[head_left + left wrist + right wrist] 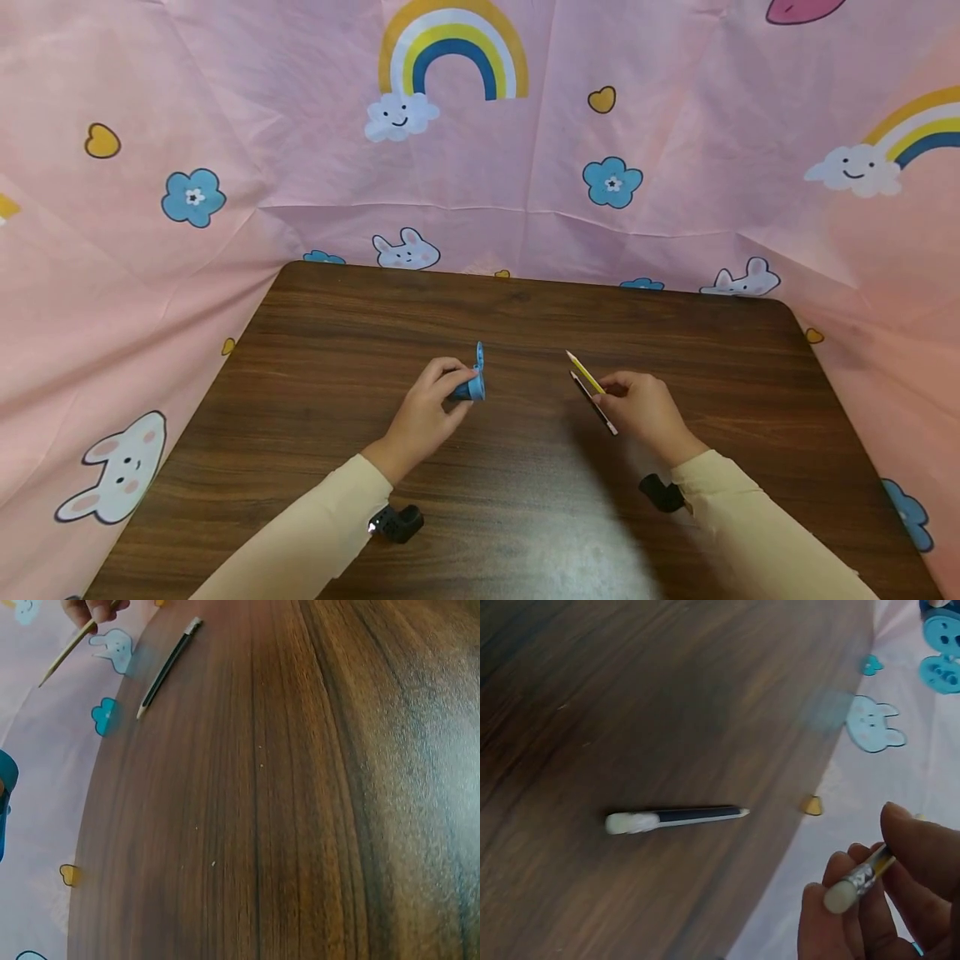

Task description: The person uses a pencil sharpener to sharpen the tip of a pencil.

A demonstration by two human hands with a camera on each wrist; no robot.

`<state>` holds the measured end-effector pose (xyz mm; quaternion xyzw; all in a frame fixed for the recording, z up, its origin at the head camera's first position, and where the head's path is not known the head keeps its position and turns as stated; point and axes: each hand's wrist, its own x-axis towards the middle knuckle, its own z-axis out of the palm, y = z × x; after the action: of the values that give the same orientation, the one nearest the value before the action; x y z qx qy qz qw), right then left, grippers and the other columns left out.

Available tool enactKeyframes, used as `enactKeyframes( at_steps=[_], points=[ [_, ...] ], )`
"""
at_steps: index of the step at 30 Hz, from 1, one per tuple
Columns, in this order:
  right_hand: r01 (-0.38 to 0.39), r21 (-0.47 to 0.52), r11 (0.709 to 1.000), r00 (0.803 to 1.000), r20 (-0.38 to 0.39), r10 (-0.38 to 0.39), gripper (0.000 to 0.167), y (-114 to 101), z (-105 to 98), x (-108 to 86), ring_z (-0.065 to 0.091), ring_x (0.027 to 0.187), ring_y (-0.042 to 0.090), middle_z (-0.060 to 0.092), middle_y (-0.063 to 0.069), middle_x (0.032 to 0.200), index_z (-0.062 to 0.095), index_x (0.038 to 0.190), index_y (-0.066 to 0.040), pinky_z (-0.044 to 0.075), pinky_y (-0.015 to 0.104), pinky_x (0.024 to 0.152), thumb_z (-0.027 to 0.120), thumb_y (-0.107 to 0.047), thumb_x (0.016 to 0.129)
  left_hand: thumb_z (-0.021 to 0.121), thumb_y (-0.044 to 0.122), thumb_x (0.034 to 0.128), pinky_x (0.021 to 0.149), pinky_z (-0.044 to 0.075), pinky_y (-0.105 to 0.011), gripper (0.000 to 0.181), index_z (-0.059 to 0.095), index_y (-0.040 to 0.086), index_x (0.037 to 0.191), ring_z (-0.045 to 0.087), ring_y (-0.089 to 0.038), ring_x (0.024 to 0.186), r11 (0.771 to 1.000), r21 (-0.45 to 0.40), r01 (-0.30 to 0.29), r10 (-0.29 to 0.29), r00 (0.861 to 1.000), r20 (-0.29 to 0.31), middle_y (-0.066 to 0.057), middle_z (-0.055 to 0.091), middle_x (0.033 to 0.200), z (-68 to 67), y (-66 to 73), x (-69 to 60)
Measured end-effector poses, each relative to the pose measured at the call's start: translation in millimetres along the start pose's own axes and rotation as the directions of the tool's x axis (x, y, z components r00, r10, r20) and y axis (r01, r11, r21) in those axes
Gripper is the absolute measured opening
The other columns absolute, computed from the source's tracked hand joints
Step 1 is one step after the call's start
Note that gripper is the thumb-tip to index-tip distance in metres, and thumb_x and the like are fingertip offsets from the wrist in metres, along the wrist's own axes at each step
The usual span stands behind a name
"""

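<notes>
My left hand [425, 415] grips a small blue pencil sharpener [474, 387] above the table, its round lid flipped up. In the right wrist view the sharpener [940, 646] shows holes in its face. My right hand [647, 412] pinches a yellow pencil [583, 370] between thumb and fingers, its point facing away to the upper left. The white eraser end [841, 897] of that pencil shows in the right wrist view. Below it, a black-and-white pencil [594, 403] lies on the table. Only a blue edge of the sharpener appears in the left wrist view.
The dark wooden table [337, 333] is bordered by a pink patterned cloth [487, 175] at the back and sides. Black wrist devices [399, 523] sit under both forearms. Tiny light specks [213, 863] dot the wood.
</notes>
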<state>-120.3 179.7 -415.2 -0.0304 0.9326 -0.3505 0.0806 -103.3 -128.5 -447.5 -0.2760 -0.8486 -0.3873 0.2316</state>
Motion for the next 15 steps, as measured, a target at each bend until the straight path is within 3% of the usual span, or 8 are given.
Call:
enactKeyframes(
  at_steps=[6, 15],
  points=[
    [-0.004, -0.015, 1.000, 1.000, -0.011, 0.004, 0.025, 16, -1, 7.6, 0.065, 0.089, 0.028, 0.072, 0.013, 0.094, 0.071, 0.106, 0.002, 0.054, 0.044, 0.075, 0.071, -0.013, 0.086, 0.079, -0.010, 0.0725, 0.086, 0.056, -0.036, 0.040, 0.068, -0.001, 0.110, 0.060, -0.026, 0.102, 1.000, 0.003, 0.028, -0.028, 0.999, 0.035, -0.013, 0.056, 0.111, 2.5, -3.9, 1.6],
    [-0.029, -0.060, 0.998, 1.000, -0.007, 0.028, 0.024, 36, -2, 14.7, 0.065, 0.083, 0.027, 0.071, 0.016, 0.091, 0.070, 0.102, 0.004, 0.054, 0.042, 0.069, 0.072, -0.013, 0.085, 0.078, -0.011, 0.0734, 0.087, 0.055, -0.036, 0.040, 0.069, -0.001, 0.111, 0.059, -0.026, 0.104, 0.998, 0.027, 0.052, -0.054, 0.995, 0.078, -0.011, 0.058, 0.110, 5.7, -8.1, 0.4]
  ],
)
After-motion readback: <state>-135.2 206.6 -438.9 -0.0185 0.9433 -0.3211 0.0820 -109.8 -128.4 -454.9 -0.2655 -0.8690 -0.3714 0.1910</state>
